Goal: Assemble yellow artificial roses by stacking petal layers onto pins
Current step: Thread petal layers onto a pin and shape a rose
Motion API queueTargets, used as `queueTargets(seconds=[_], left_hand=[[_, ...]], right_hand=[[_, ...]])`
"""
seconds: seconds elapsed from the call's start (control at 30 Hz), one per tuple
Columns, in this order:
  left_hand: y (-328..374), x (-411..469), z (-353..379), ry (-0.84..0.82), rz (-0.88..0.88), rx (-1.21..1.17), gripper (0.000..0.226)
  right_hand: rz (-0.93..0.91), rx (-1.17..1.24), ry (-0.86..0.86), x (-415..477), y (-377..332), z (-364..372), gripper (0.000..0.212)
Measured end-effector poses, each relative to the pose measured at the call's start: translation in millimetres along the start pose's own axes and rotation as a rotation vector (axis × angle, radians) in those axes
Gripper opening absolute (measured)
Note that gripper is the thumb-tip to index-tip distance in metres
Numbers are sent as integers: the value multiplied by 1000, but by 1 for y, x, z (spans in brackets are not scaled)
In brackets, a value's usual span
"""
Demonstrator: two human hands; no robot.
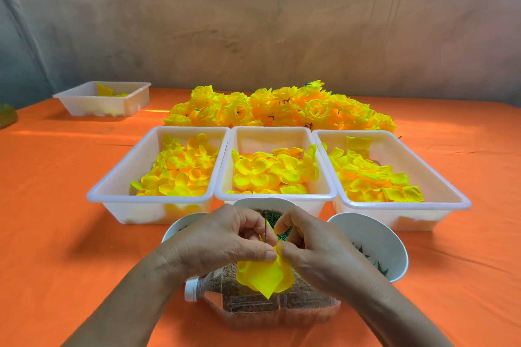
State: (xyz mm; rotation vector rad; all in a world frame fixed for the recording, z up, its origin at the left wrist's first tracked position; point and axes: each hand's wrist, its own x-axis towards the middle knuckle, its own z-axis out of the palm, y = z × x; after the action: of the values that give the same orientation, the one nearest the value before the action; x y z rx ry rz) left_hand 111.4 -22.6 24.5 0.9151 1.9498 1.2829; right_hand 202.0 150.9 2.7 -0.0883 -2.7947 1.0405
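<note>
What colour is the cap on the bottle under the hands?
White; the cap shows best in the head view.

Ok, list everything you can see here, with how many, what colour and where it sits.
Orange cloth-covered table: one, orange, under everything.
White plastic trays of loose yellow petals: three, white, side by side mid-table.
Lone white plastic tray: one, white, far left, few petals.
Finished yellow fabric roses: one pile, yellow, behind the three trays.
White round bowls: three, white, just before the trays; green bits in two.
Clear plastic bottle: one, white cap, brown filling, on its side under the hands.
Green object: one, left edge, cut off.
Thin dark pin: one, dark, upright between the hands.
Yellow fabric petal layer: one, yellow, at the pin.
Left hand: one, pinching the petal layer.
Right hand: one, pinching it too.
</note>
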Motion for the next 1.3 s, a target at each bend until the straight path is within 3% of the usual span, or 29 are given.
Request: queueTargets(seconds=[0.13,0.33,0.43,0.57,0.7,0.8,0.87,0.97,1.03,1.1,1.23,1.3], left_hand=[[-1,-4,-8,-44,31,-35,29],[-2,-4,-7,137,234,-90,34],[-1,0,5,198,350,33,30],[2,7,14,111,349,169,37],[12,9,-15,-50,313,-51,64],[15,18,-35,33,334,-267,79],[14,29,-43,138,272,-377,74],[12,53,-46,322,155,-231,47],[11,72,-45,377,113,-78,41],[5,90,-43,381,103,88,41],[-12,120,-40,324,56,411,18],[-19,129,-40,279,33,531,25]], right_hand=[[16,8,16,0,3,-12,13],[74,-41,116,-2,9,-35,21],[88,0,128,1,11,-38,18],[93,29,150,11,15,-40,12],[121,36,184,22,20,-54,12],[154,30,219,30,29,-66,11],[183,31,243,37,37,-72,11],[237,54,301,55,52,-83,14],[286,48,343,73,65,-92,17],[329,3,361,92,82,-102,22],[446,-92,384,132,118,-125,39],[497,-173,380,150,135,-138,44]])
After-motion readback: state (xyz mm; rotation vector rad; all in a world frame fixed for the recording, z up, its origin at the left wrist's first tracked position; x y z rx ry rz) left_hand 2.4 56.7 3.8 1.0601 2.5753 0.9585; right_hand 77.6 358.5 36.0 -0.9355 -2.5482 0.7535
